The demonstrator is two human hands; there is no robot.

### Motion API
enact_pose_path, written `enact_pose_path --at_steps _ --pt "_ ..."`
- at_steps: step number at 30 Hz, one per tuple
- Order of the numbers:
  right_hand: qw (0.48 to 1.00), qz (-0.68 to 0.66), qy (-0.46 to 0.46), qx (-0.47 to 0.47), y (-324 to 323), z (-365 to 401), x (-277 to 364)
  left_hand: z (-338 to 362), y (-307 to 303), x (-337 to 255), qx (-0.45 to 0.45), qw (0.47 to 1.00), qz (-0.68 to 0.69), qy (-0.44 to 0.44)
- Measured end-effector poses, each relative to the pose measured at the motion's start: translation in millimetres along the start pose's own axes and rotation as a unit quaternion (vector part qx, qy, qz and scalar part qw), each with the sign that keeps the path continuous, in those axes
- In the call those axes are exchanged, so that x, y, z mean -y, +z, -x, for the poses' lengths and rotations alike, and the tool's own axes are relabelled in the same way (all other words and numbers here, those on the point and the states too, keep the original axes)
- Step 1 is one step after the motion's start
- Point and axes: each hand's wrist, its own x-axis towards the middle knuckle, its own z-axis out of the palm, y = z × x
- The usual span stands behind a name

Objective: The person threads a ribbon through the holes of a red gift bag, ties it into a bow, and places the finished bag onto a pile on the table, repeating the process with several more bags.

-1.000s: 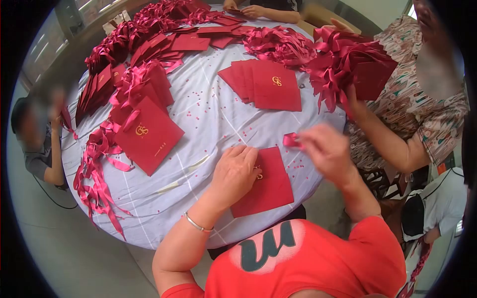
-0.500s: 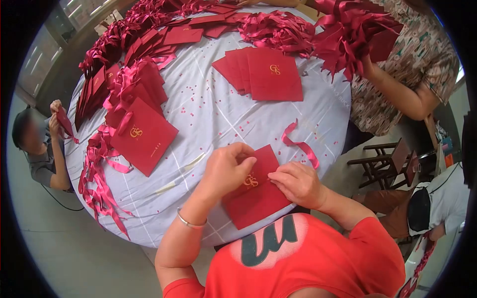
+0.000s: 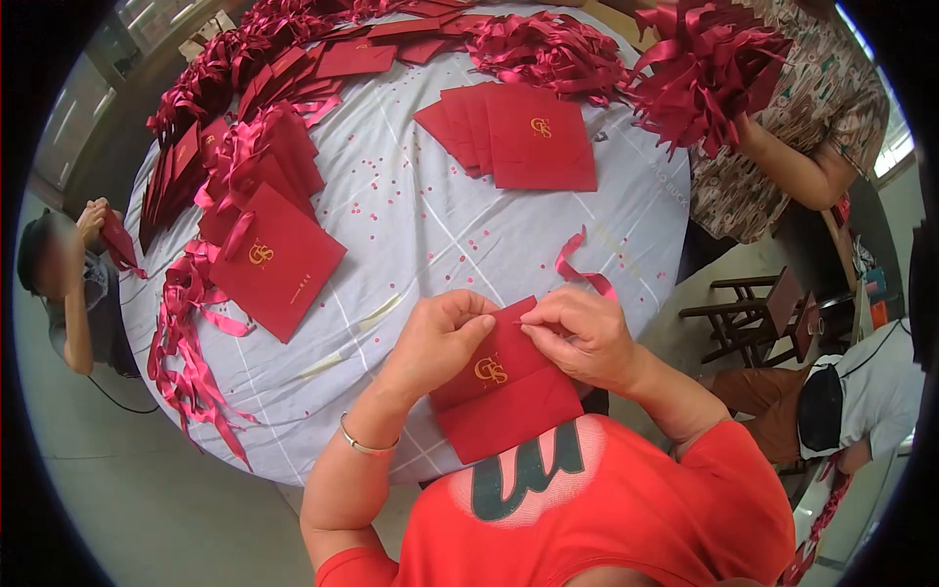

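Red paper gift bag (image 3: 514, 416), at the cloth-covered counter's (image 3: 293, 421) near edge, looks light, fairly stiff and easily creased, best held by its edges. Left grip (image 3: 486, 315) and right grip (image 3: 524, 323) are narrow at its far end; what they pinch, I cannot tell. Beyond, the loose satin ribbon (image 3: 564, 264) seems soft and slippery.

Gold "GS"-like monograms (image 3: 490, 369) on red bags (image 3: 514, 416), "m"-like sign (image 3: 528, 474) on red shirt (image 3: 685, 509)

a ribbon (image 3: 565, 265) lies on the table (image 3: 279, 401), behind the front bag (image 3: 514, 416), before the stacked bags (image 3: 541, 157).
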Motion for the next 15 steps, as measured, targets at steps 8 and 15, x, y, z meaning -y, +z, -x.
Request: enact_pose_path --at_steps 8,15 --pt "0.991 0.101 -0.065 0.05 0.3 -8.1 7.7 2.5 3.0 2.0 -0.01 0.999 -0.038 0.021" --pt "0.967 0.214 -0.035 0.135 5.2 -12.2 21.3 2.3 9.3 10.5 -0.063 0.99 -0.084 0.098"
